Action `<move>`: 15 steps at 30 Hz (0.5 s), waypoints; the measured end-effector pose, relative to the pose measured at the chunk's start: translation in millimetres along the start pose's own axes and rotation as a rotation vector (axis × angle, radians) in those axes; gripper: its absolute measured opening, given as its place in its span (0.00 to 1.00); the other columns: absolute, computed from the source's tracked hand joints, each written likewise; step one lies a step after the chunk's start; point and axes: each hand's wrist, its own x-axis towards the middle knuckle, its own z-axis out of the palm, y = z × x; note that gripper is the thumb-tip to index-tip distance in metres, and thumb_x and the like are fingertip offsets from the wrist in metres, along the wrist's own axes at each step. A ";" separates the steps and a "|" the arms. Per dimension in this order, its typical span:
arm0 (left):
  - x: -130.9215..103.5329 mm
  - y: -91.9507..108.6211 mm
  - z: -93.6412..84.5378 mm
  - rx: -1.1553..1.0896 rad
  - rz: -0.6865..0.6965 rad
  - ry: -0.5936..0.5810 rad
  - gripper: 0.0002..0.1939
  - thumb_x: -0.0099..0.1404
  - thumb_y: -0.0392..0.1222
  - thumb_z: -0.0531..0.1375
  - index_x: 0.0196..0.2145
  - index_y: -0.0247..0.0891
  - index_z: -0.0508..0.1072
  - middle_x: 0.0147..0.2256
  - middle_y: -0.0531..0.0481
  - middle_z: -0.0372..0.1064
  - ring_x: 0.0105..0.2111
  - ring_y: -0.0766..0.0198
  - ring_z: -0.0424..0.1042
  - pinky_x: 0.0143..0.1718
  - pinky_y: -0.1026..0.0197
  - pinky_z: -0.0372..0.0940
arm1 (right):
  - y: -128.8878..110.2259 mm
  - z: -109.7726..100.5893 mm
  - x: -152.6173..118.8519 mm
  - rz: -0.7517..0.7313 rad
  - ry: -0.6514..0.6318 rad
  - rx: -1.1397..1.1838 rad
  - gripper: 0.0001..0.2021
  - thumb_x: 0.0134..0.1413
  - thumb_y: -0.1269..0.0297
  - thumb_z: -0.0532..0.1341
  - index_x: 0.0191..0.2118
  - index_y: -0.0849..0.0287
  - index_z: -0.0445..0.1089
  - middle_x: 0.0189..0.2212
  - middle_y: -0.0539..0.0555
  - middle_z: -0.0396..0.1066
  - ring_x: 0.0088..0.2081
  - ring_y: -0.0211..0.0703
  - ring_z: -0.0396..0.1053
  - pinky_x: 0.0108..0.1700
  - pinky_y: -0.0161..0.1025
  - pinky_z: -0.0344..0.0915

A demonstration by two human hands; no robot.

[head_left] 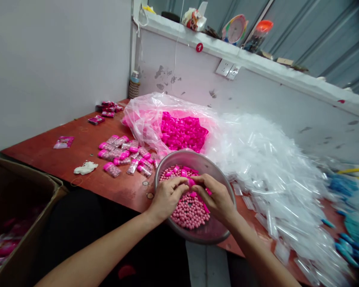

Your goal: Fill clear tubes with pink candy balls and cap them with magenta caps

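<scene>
We have both hands over the basin, the left hand point(164, 198) and the right hand point(217, 195) each pinching one small pink piece point(190, 182) between the fingertips. It seems to be a cap, though our fingers hide too much to tell whether a tube is joined to it. Just below, inside the metal basin point(205, 160), we see round pink beads point(187, 215) with loose pink caps point(184, 173) scattered over them.

To the left of the basin, on the red table point(42, 139), lies a loose cluster of pink-capped tubes point(112, 170) with beads inside; these look finished. Behind the basin stands an open plastic bag point(146, 107) holding a great many bright pink caps point(182, 133). To the right spreads a large heap of clear tubes point(257, 159), apparently empty and uncapped, far outnumbering the filled ones, so we judge that only a small share is done.

Farther out, small printed packets point(96, 119) lie at the table's left side, and more pink packages point(1, 247) sit in the cardboard box point(18, 179) beside us.
</scene>
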 end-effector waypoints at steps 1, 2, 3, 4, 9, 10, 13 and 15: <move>-0.2 -0.8 0.8 0.020 0.004 0.019 0.10 0.61 0.39 0.53 0.36 0.37 0.74 0.33 0.50 0.71 0.35 0.63 0.69 0.36 0.65 0.63 | 0.2 2.3 0.7 -0.019 0.009 -0.038 0.07 0.58 0.68 0.53 0.40 0.59 0.67 0.31 0.56 0.69 0.34 0.42 0.67 0.36 0.37 0.64; -0.1 -1.2 1.4 0.031 0.002 0.037 0.10 0.61 0.38 0.53 0.36 0.37 0.74 0.33 0.49 0.71 0.35 0.62 0.69 0.37 0.64 0.63 | 0.5 3.9 1.9 -0.032 0.016 -0.064 0.08 0.58 0.67 0.53 0.40 0.60 0.67 0.30 0.56 0.68 0.34 0.42 0.67 0.36 0.38 0.64; 0.3 -1.2 1.8 0.023 -0.006 0.046 0.10 0.61 0.38 0.53 0.36 0.37 0.73 0.33 0.49 0.71 0.35 0.62 0.69 0.37 0.64 0.63 | 1.1 4.6 3.8 -0.037 0.019 -0.067 0.08 0.58 0.67 0.53 0.40 0.60 0.68 0.30 0.56 0.68 0.33 0.43 0.67 0.36 0.38 0.64; 1.2 -0.7 2.0 -0.012 -0.024 0.045 0.09 0.61 0.38 0.54 0.35 0.36 0.73 0.32 0.49 0.70 0.34 0.63 0.69 0.36 0.64 0.63 | 1.9 4.4 5.9 -0.029 0.015 -0.042 0.08 0.57 0.66 0.54 0.40 0.60 0.68 0.30 0.56 0.68 0.33 0.43 0.67 0.36 0.39 0.64; 10.2 5.9 -1.1 -0.508 -0.213 0.037 0.11 0.57 0.42 0.58 0.37 0.34 0.70 0.30 0.50 0.68 0.28 0.67 0.68 0.29 0.66 0.64 | 10.4 -4.6 7.0 0.286 0.046 0.418 0.13 0.55 0.59 0.57 0.45 0.56 0.68 0.39 0.55 0.71 0.39 0.43 0.69 0.40 0.38 0.66; 11.8 7.0 -2.3 -0.594 -0.257 0.068 0.12 0.56 0.42 0.60 0.37 0.34 0.69 0.31 0.50 0.68 0.28 0.67 0.68 0.29 0.66 0.64 | 12.7 -5.4 3.1 0.375 0.077 0.539 0.14 0.56 0.58 0.56 0.47 0.55 0.68 0.41 0.55 0.71 0.38 0.43 0.69 0.39 0.38 0.66; 14.4 7.2 -4.8 -0.715 -0.329 0.136 0.15 0.53 0.42 0.62 0.38 0.34 0.69 0.33 0.50 0.69 0.28 0.67 0.69 0.30 0.64 0.66 | 19.5 -2.0 -13.2 0.532 0.102 0.859 0.15 0.53 0.60 0.60 0.48 0.54 0.67 0.40 0.54 0.71 0.35 0.40 0.70 0.36 0.37 0.67; 13.9 5.3 -4.7 -0.691 -0.292 0.128 0.14 0.54 0.42 0.62 0.37 0.34 0.70 0.33 0.49 0.70 0.30 0.67 0.69 0.34 0.64 0.65 | 22.0 3.0 -21.3 0.558 0.094 1.005 0.16 0.49 0.63 0.64 0.46 0.55 0.68 0.37 0.54 0.72 0.33 0.39 0.69 0.36 0.37 0.66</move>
